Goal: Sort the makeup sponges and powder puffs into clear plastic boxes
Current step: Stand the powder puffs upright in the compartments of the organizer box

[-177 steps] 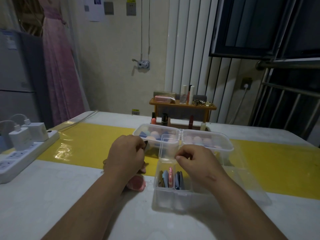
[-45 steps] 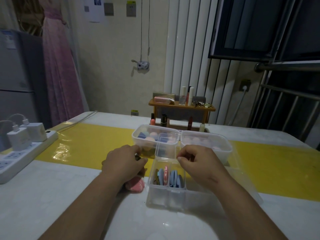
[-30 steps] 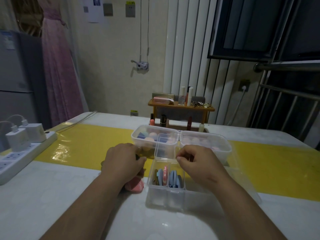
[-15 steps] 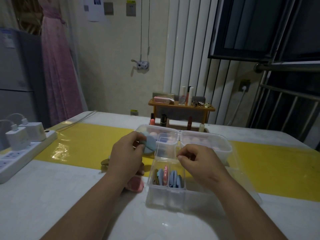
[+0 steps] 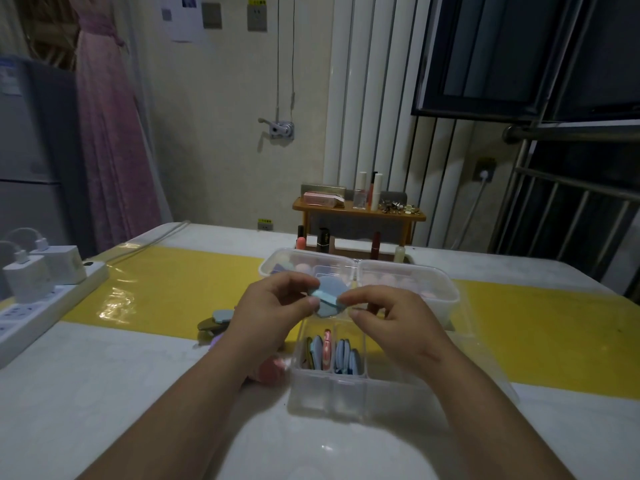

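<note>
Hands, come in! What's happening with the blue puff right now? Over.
Copy: left hand and right hand both pinch the blue puff. Puff held above the divided clear box, not in yet. Nothing between puff and box. Over.
</note>
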The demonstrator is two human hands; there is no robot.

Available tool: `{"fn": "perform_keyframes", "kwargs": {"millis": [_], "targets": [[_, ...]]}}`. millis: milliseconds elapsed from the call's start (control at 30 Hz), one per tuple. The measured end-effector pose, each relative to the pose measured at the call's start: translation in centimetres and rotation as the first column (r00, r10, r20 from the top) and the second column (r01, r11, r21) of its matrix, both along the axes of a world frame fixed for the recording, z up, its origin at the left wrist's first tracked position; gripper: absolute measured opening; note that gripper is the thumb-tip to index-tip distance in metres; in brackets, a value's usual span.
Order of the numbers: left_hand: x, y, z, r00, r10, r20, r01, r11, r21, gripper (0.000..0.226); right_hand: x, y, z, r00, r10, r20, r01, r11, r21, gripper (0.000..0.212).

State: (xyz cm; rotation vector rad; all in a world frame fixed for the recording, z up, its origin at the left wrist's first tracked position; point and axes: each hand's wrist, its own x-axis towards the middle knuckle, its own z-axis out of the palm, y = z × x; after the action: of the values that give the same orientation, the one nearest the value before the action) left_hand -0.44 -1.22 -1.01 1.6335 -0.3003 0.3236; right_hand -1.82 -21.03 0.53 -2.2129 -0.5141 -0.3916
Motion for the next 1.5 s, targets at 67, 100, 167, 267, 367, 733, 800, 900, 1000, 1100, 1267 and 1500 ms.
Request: {"fn": "perform_keyframes", "kwargs": {"millis": [67,100,167,267,367,733,800,900,1000,1100,1267,1500], "targets": [[-0.2,-0.1,0.0,0.998,-0.062,0.030,0.060,0.997,0.047,0.033,0.0,-0.1,0.0,1.000,-0.011,0.023,0.010,0.999,0.037,0.028],[-0.2,-0.1,-0.1,0.996,-0.079,0.042,0.075,0.994,0.080,0.038,0.0,-0.2,0.0,0.999,-0.020,0.038,0.017,0.998,0.067,0.027],[0.0,0.1,-0.3,0.997,-0.052,0.063,0.040,0.983,0.181,0.043,0.1,-0.5,0.1,0.997,-0.045,0.065,0.036,0.991,0.132,0.024],[0.3,0.4,-0.7,0.997,0.049,0.064,-0.066,0.948,0.311,0.032,0.3,-0.7,0.1,0.996,-0.066,0.060,0.052,0.977,0.208,0.020],[0.8,0.6,-1.0,0.994,0.101,0.051,-0.113,0.928,0.354,0.024,0.4,-0.7,0.1,0.996,-0.076,0.049,0.062,0.970,0.235,0.021],[1.3,1.0,-1.4,0.991,0.101,-0.085,-0.059,0.916,0.398,0.014,0.4,-1.2,0.1,0.985,-0.169,-0.018,0.170,0.982,0.078,0.017],[1.3,1.0,-1.3,0.992,0.097,-0.086,-0.055,0.914,0.401,0.014,0.4,-1.1,0.0,0.984,-0.163,-0.077,0.164,0.986,0.001,0.017],[1.3,1.1,-1.3,0.993,0.092,-0.075,-0.053,0.909,0.414,0.014,0.4,-1.1,0.0,0.976,-0.175,-0.133,0.161,0.981,-0.108,0.016],[1.4,1.1,-1.5,0.994,0.095,-0.059,-0.060,0.901,0.430,0.015,0.4,-1.2,0.2,0.970,-0.177,-0.165,0.152,0.976,-0.154,0.015],[1.5,1.1,-1.5,0.994,0.098,-0.050,-0.067,0.896,0.438,0.016,0.3,-1.2,0.3,0.964,-0.181,-0.196,0.143,0.970,-0.195,0.017],[1.5,1.1,-1.5,0.994,0.097,-0.044,-0.067,0.892,0.446,0.017,0.1,-1.0,0.5,0.957,-0.191,-0.218,0.122,0.948,-0.293,0.019],[1.5,1.0,-1.5,0.995,0.101,-0.025,-0.079,0.893,0.444,0.015,-0.1,-0.9,0.5,0.959,-0.184,-0.214,0.105,0.936,-0.335,0.009]]}}
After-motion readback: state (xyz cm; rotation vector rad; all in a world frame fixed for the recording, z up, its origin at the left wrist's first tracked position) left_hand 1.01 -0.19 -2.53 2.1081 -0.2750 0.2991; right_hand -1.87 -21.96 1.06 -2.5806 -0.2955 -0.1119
